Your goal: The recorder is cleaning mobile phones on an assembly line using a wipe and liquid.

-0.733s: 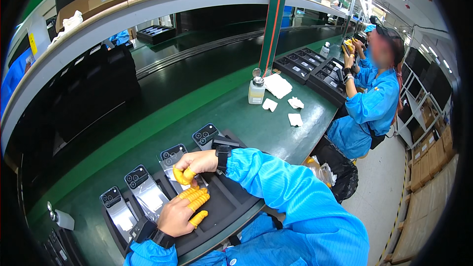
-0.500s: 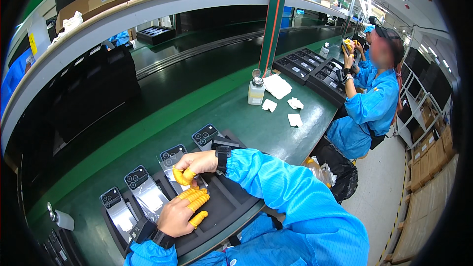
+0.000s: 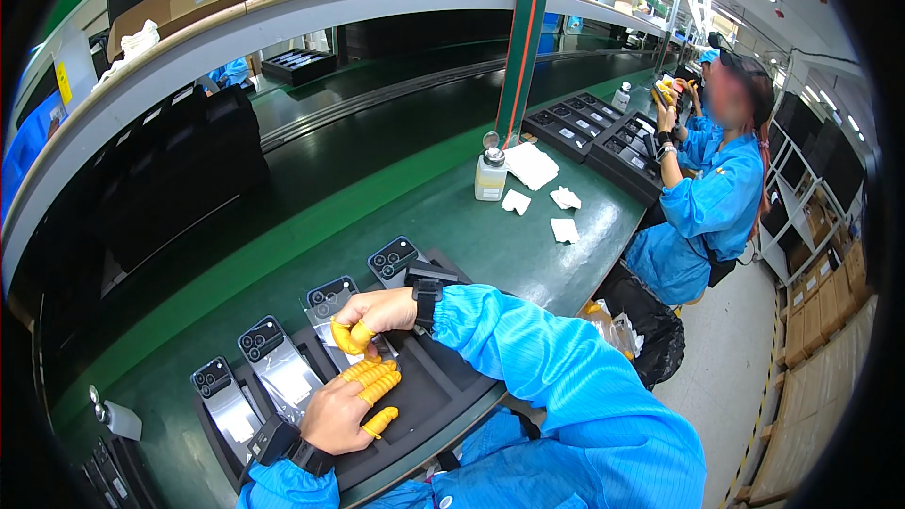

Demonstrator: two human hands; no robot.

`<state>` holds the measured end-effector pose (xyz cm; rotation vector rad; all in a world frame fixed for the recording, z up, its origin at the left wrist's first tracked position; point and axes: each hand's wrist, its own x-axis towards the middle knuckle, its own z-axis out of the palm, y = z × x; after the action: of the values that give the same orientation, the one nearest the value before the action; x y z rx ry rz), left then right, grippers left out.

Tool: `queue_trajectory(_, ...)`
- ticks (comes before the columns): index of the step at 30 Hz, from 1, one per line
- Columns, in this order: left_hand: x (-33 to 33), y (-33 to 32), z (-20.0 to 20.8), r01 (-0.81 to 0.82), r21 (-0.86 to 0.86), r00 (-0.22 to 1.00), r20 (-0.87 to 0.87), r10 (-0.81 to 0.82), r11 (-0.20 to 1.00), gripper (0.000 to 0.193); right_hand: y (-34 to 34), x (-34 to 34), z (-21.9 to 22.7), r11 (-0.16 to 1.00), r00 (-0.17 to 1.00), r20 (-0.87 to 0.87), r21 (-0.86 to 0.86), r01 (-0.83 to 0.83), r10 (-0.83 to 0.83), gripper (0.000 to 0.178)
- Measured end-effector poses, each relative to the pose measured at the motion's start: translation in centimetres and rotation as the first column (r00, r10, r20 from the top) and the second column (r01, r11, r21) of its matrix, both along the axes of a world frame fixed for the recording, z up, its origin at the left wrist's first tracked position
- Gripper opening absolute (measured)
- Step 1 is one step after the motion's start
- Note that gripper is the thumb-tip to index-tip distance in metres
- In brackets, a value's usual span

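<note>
A black foam tray (image 3: 424,405) lies at the bench's near edge with several phones, or phone back covers, standing along it. Each is silvery with a dark camera block. The far-left phone (image 3: 229,415) and the one beside it (image 3: 283,372) show most of their backs. My left hand (image 3: 339,412), yellow cots on its fingers, stretches those fingers over the lower end of the third phone (image 3: 330,300). Just above them my right hand (image 3: 375,313) is closed, thumb and forefinger pinched; what lies between is hidden. Behind my right wrist, the fourth phone (image 3: 391,259) is partly covered.
A pump bottle (image 3: 490,174) and white wipes (image 3: 531,165) are farther along the green bench. Another pump bottle (image 3: 118,417) sits at the left. To the right, a co-worker in blue (image 3: 712,198) handles a phone beside more black trays (image 3: 627,151). A black-bagged bin (image 3: 650,325) stands below.
My hands hold almost the same place, with only a slight shift of the left fingers. The co-worker's hands have moved a little.
</note>
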<state>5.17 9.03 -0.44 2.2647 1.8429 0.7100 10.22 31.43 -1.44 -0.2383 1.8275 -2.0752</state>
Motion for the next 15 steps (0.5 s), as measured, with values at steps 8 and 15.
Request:
queue_trajectory(8,0.2,0.1,0.0,-0.005,0.018,1.000,0.027,0.004,1.000,0.045,0.2,0.1,-0.3,1.000,1.000,-0.025,-0.012,0.006,-0.006,0.010)
queue_trajectory(15,0.5,0.1,0.1,-0.037,0.013,0.999,0.027,0.037,0.999,0.045,1.6,1.3,3.3,0.719,0.947,-0.187,-0.692,0.063,-0.262,0.019)
